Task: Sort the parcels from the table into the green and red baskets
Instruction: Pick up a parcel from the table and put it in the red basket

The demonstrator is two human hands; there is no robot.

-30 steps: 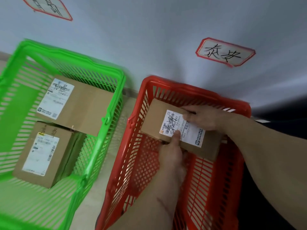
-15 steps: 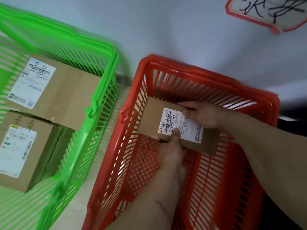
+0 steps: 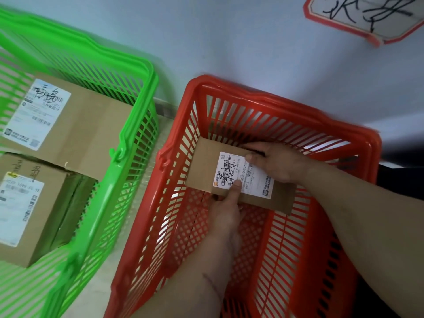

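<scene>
Nearest, a person's two bare forearms reach down into a red basket on the floor. The left hand grips the near edge of a small cardboard parcel, thumb pressed flat on its white shipping label and fingers hidden beneath. The right hand curls over the far edge. Holding both edges probably keeps the parcel level and label-up while it goes in; it sits low inside the basket's far end, and I cannot tell whether it touches the bottom. Beside it on the left, a green basket holds two labelled boxes, a larger one propped across a smaller one. Farther off, a red-bordered handwritten sign hangs on the pale wall above the red basket, likely marking its destination.
</scene>
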